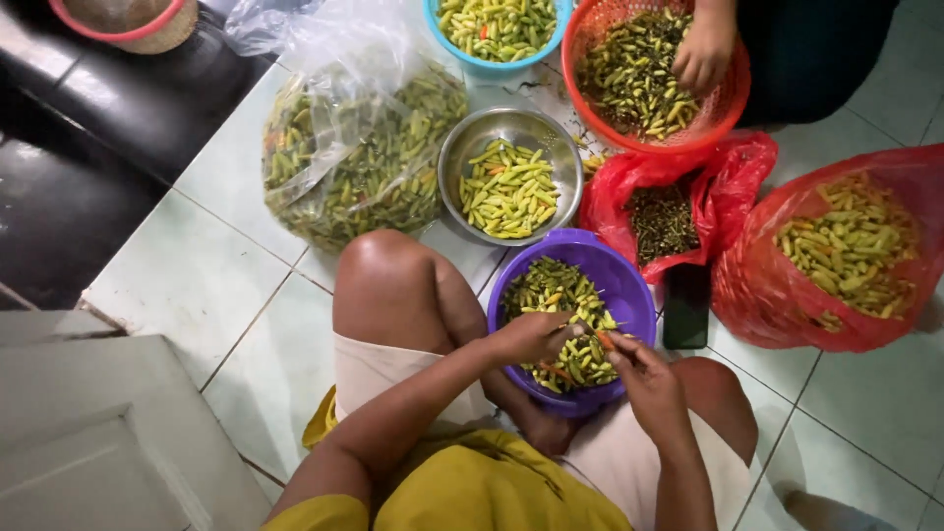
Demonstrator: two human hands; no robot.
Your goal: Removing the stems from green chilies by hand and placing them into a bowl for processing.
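Note:
I sit on the floor with a purple basket [629, 285] of small green and yellow chillies between my knees. My left hand [536, 336] hovers over the basket, fingers pinched on a chilli [578, 330]. My right hand [644, 379] is at the basket's near rim, pinching the orange end of a chilli [604, 340]. The two hands almost meet above the pile.
A steel bowl [462, 147] of chillies stands beyond my left knee, a large clear bag [344, 157] of chillies to its left. Red bags [885, 305] hold chillies and stems. Another person's hand [703, 49] rests in a red basket [728, 113]. A blue basket [482, 64] and a dark phone [686, 307] lie nearby.

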